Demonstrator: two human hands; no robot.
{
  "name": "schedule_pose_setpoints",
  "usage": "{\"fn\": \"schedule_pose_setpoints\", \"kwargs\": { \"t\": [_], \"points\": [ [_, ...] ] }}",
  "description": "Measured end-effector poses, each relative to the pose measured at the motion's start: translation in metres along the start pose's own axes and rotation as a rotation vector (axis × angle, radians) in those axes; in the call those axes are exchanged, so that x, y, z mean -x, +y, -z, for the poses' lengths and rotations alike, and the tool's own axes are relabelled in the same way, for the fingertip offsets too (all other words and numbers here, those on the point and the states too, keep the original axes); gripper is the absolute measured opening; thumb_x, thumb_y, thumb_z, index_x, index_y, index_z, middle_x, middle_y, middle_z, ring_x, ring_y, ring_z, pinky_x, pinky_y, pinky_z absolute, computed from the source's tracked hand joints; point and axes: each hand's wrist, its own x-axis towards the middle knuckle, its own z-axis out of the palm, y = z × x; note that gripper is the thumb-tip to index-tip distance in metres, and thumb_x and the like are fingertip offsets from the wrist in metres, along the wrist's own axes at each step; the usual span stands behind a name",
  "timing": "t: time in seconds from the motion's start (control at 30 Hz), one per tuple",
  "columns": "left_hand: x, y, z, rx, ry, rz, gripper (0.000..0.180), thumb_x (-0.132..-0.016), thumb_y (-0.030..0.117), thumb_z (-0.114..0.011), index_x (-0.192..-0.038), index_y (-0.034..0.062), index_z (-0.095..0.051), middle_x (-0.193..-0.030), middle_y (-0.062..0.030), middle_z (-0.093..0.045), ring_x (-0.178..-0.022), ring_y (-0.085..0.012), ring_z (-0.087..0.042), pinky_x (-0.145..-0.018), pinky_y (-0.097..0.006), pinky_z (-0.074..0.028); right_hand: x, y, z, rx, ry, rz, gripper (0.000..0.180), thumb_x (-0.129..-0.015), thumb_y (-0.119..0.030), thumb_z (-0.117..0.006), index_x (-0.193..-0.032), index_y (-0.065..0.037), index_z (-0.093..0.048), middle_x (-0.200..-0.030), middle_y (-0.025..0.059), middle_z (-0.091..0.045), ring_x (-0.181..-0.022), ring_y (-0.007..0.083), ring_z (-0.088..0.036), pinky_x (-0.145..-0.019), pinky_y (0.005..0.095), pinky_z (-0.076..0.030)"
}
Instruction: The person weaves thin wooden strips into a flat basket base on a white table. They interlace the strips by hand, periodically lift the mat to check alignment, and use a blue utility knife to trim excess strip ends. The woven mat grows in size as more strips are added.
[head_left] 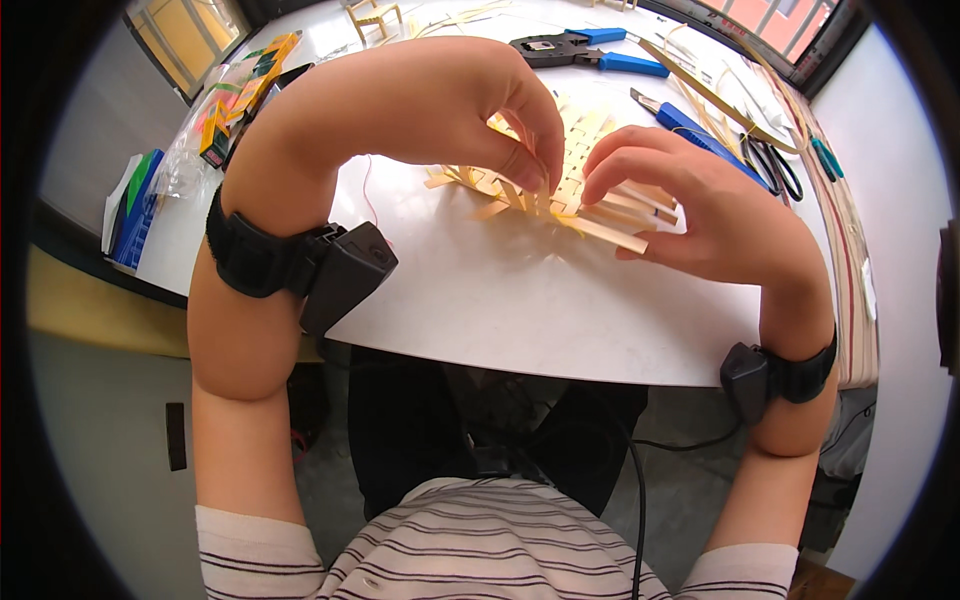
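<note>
A partly woven piece of pale, flat, bamboo-like strips lies on the white table in front of me, its loose strip ends fanning out to the left, right and front. With fingertips pinched, my left hand reaches over from the left and holds a short strip standing up at the near edge of the weave. My right hand curves around the right side. Its fingers rest at the weave, and its thumb is by the end of a strip that juts out to the right. Some fingertips are hidden behind the strips.
Behind the weave lies a blue-handled crimping tool. To the right are a blue utility knife, black-handled scissors and loose strips. Yellow boxes and plastic bags lie on the left. A small chair model stands at the back.
</note>
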Motion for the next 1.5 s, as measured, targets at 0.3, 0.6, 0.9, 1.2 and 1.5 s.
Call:
{"fn": "schedule_pose_setpoints", "kwargs": {
  "t": [0.3, 0.6, 0.9, 1.2, 1.5],
  "points": [
    [0.001, 0.001, -0.004, -0.006, -0.105, 0.070, 0.015, -0.090, 0.015, -0.071, -0.099, 0.0047, -0.076, -0.094, -0.0062, -0.076, -0.090, -0.0175, -0.070, -0.086, -0.032, -0.053, -0.003, -0.010, -0.012, -0.026, -0.034, 0.018, 0.045, -0.075, -0.008, -0.081, -0.116, -0.007, -0.062, -0.127, 0.0130, -0.057, -0.119, 0.0335, -0.054, -0.097, 0.0402, -0.050],
    [0.005, 0.005, -0.001, -0.033, -0.134, 0.136, 0.028, -0.086, 0.031, -0.076, -0.100, 0.0059, -0.076, -0.096, -0.0067, -0.075, -0.092, -0.0200, -0.069, -0.086, -0.033, -0.052, -0.001, 0.000, -0.012, 0.008, -0.041, 0.060, 0.044, -0.078, -0.008, -0.078, -0.119, -0.006, -0.061, -0.132, 0.0124, -0.056, -0.121, 0.0326, -0.054, -0.096, 0.0389, -0.051],
    [0.002, 0.014, -0.011, -0.115, -0.135, 0.169, 0.023, -0.080, 0.024, -0.076, -0.095, 0.0072, -0.073, -0.095, -0.0055, -0.072, -0.095, -0.0220, -0.066, -0.083, -0.033, -0.052, 0.002, -0.003, -0.009, 0.000, -0.086, -0.019, 0.046, -0.078, -0.009, -0.078, -0.120, -0.005, -0.060, -0.135, 0.0119, -0.055, -0.119, 0.0330, -0.056, -0.099, 0.0395, -0.049],
    [0.000, 0.006, -0.010, -0.175, -0.078, 0.073, 0.017, -0.083, 0.015, -0.072, -0.097, 0.0048, -0.071, -0.094, -0.0073, -0.072, -0.089, -0.0199, -0.068, -0.082, -0.035, -0.055, -0.001, -0.003, -0.006, 0.002, -0.079, -0.001, 0.062, -0.071, -0.018, -0.089, -0.126, -0.005, -0.062, -0.135, 0.0128, -0.057, -0.125, 0.0312, -0.057, -0.107, 0.0419, -0.046],
    [-0.001, 0.005, 0.012, 0.397, 0.280, 0.029, 0.024, -0.098, 0.024, -0.068, -0.105, 0.0009, -0.065, -0.090, -0.0032, -0.069, -0.082, -0.0068, -0.066, -0.072, -0.021, -0.056, 0.004, 0.007, 0.021, -0.260, 0.535, -0.009, 0.036, -0.086, -0.018, -0.081, -0.115, -0.001, -0.069, -0.103, 0.0075, -0.073, -0.098, 0.0156, -0.068, -0.091, 0.0299, -0.053]
  ]
}}
